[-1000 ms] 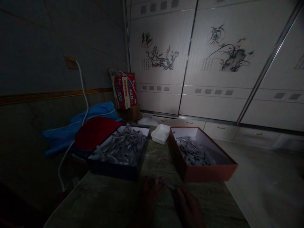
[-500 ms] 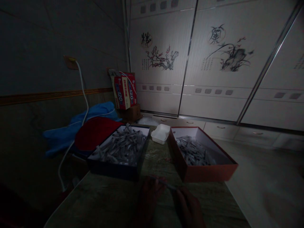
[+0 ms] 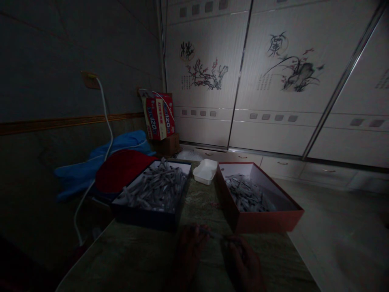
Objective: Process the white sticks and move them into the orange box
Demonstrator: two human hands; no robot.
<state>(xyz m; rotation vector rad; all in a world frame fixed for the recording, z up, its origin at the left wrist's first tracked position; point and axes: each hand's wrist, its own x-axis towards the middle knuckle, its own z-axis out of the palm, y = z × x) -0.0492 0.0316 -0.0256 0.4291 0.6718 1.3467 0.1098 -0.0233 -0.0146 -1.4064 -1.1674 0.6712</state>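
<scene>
The room is very dark. My left hand [image 3: 189,251] and my right hand [image 3: 241,261] meet low over the green marbled table [image 3: 136,259], both closed on the ends of one thin grey stick-like piece [image 3: 214,234] held between them. Just beyond my left hand stands a dark blue box [image 3: 146,217] heaped with many similar grey pieces [image 3: 158,184]. Beyond my right hand is a red-brown box [image 3: 264,221] with a smaller pile of the grey pieces [image 3: 246,194] inside.
A small white tray [image 3: 206,170] sits between the two boxes at the table's far edge. Left of the table lie a red cushion [image 3: 120,168], blue cloth [image 3: 91,162] and a white cable [image 3: 106,117]. A red carton [image 3: 158,115] stands against painted sliding cabinet doors [image 3: 273,81].
Both hands stay in place with the thin piece between them; the fingers shift only slightly.
</scene>
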